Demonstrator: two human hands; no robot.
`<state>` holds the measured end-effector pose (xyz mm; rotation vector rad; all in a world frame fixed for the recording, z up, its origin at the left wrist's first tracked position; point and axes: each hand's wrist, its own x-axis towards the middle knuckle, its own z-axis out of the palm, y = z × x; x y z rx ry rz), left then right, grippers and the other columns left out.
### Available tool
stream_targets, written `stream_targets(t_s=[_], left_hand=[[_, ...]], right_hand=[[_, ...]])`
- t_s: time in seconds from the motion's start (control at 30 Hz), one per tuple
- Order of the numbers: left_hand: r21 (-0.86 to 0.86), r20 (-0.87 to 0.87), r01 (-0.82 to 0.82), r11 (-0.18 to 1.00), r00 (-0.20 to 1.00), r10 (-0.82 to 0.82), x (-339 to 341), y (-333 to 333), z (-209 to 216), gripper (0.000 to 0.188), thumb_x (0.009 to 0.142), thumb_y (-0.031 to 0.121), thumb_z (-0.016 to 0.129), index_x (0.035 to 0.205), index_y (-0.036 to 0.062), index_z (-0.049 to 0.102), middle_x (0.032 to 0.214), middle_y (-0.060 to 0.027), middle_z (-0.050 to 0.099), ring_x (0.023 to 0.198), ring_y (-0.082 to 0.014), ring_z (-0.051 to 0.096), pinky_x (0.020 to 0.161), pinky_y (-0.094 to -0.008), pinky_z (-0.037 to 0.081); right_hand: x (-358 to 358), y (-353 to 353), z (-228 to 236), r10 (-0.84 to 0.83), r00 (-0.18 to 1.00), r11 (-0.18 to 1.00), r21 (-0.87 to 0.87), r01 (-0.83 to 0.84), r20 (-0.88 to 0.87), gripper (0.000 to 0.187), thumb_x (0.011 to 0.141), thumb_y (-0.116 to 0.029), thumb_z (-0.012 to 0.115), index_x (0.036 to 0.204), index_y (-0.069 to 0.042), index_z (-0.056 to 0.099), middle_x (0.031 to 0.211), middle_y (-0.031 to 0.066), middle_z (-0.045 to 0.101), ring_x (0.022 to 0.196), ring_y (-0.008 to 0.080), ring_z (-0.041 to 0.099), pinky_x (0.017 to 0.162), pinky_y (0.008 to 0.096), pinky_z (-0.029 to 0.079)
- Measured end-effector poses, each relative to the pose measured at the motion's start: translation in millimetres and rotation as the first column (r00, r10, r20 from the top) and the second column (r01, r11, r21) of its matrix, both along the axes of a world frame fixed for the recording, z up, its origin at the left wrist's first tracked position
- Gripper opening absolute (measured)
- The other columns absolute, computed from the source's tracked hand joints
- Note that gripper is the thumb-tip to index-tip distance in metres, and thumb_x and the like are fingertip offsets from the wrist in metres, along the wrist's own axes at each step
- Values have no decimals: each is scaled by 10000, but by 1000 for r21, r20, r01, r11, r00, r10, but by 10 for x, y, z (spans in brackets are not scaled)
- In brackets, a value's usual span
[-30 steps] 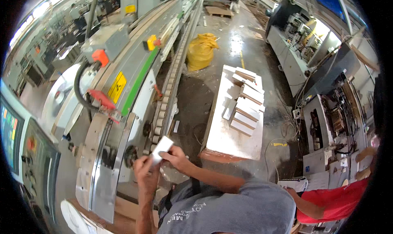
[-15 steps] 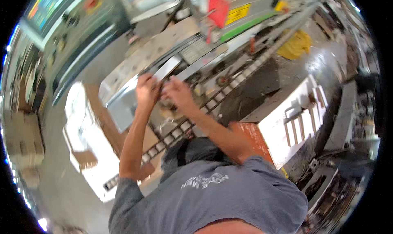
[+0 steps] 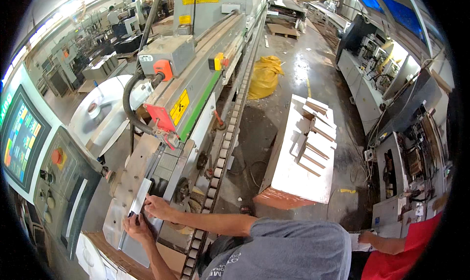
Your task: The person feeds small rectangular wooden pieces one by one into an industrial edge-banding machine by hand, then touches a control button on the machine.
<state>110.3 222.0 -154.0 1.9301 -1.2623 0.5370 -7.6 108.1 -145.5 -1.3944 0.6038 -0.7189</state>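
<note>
Both hands are resting on a pale, white-grey strip [image 3: 140, 196], the left hand [image 3: 135, 227] at its lower end and the right hand [image 3: 155, 207] at its side. Just above the hands, a red tag [image 3: 159, 117] and a yellow label with a black sign [image 3: 179, 107] are showing beside a green stripe [image 3: 199, 103] on the grey machine [image 3: 196, 69]. Far above the right hand a yellow sack [image 3: 264, 76] is lying. The sleeve [image 3: 289, 245] behind the right hand is showing grey.

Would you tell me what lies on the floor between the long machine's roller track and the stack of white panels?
In the head view, dark bare floor separates roller track from white panels.
</note>
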Motion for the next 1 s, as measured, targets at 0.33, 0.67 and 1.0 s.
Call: stream_targets(t_s=[0.33,0.67,1.0], left_hand=[[51,-443,91,995,895,-59,38,-190,-319,114,858,54,658,812,-44,624,805,-144,547,720,-270,528,666,-431,460],[144,-272,31,989,962,10,-120,425,240,348,886,289,756,1005,-16,638,818,-215,650,726,-256,576,639,-365,498],[272,-222,19,962,974,43,-258,-129,348,135,851,175,687,835,44,713,800,-157,621,754,-365,596,681,-432,475]], right_hand=[[-29,-144,-313,-259,966,886,-397,238,1,244,763,-57,572,972,70,558,848,242,668,643,380,651,598,455,531],[597,240,-399,-12,993,988,-156,-6,-116,164,861,-92,596,842,43,504,846,207,514,979,344,455,834,503,380],[-126,-108,310,-97,963,989,-137,63,-252,99,805,-46,629,867,24,661,812,205,676,697,326,654,658,441,539]])
